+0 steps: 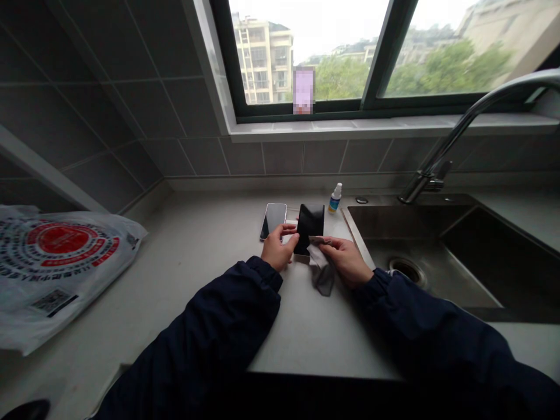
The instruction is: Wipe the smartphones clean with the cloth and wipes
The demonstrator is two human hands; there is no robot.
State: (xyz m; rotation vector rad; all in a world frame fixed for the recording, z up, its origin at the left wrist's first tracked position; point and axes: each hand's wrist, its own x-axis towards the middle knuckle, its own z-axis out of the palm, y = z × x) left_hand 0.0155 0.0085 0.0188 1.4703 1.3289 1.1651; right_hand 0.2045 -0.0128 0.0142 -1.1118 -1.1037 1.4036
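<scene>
A flat device with a glossy black screen, like a large phone or small tablet, is between my hands over the counter. The thumb and fingers of my left hand close on its left edge; part of that grip is hidden. My right hand pinches a grey cloth, whose upper part lies against the device's lower right and whose loose end hangs toward me. Just left of the device, a phone with a light frame lies screen up. A small white-capped spray bottle with a blue and yellow label stands behind, to the right.
To the right is a steel sink with a curved faucet. A white plastic bag with red print fills the left of the counter. A tiled wall and a window sill rise behind.
</scene>
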